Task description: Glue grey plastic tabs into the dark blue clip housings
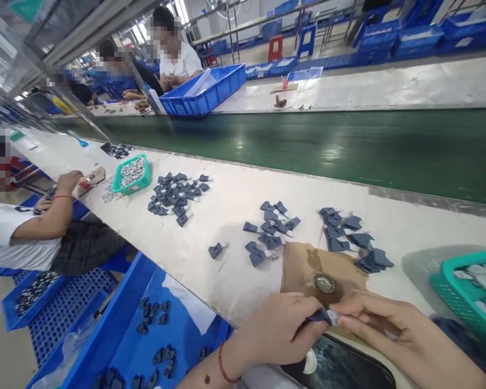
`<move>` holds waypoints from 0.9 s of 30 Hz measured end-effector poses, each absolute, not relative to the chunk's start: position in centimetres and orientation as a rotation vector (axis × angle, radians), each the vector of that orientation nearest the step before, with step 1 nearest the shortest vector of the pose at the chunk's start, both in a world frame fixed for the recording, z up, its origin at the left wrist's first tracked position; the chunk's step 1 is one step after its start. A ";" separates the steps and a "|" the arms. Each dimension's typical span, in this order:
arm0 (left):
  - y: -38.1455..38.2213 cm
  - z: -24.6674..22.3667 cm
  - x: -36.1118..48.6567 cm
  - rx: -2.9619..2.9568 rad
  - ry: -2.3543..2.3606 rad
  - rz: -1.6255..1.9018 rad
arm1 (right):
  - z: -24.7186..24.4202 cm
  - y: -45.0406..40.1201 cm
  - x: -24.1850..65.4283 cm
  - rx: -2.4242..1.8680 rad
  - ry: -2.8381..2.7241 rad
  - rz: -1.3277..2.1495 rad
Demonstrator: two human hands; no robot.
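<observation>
My left hand (281,329) pinches a small dark blue part (319,316) between thumb and fingers. At its right end, my right hand (389,321) grips a small white piece (332,317) that meets the blue part; whether the two are joined I cannot tell. Just beyond my hands, a round shallow cap with a beaded rim (324,282) lies on a stained brown cardboard sheet (297,265). Loose groups of similar blue parts (269,227), many with pale tabs, are spread past the cardboard. Below my hands is a dark glossy rectangular object (348,364), partly covered.
At right stands a green basket (449,292) of white pieces; another green basket (146,175) is farther left. A blue bin (125,308) with blue parts sits below the table edge. A green conveyor belt (287,138) runs behind the table. Co-workers sit at left and across.
</observation>
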State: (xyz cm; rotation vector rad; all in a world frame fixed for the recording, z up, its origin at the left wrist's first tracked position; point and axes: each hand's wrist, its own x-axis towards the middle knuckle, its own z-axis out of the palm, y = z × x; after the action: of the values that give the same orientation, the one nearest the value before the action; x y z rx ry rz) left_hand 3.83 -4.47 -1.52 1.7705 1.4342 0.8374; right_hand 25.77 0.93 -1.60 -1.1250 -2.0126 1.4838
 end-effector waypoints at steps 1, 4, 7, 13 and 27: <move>-4.5 -1.4 3.8 1.759 1.363 0.827 | -1.2 0.7 25.5 -1.119 -2.008 1.453; -4.6 -1.4 3.6 1.696 1.206 0.796 | -0.3 -0.6 25.0 -1.123 -1.947 1.295; -4.6 -2.0 2.3 1.516 1.158 0.833 | -0.6 -2.6 25.4 -1.164 -1.966 0.975; -4.6 -4.0 -1.3 1.212 1.226 1.010 | -2.6 -6.9 26.4 -0.878 -2.240 0.586; -5.5 -5.0 -1.6 1.245 1.445 1.030 | -3.4 -8.6 23.7 -1.269 -2.442 0.688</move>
State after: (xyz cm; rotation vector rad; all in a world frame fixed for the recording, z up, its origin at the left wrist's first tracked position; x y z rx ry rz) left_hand -1.65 -5.50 -5.03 1.2453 1.4446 1.0303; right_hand 23.74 -8.61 -3.35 -1.2690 -2.4420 0.6885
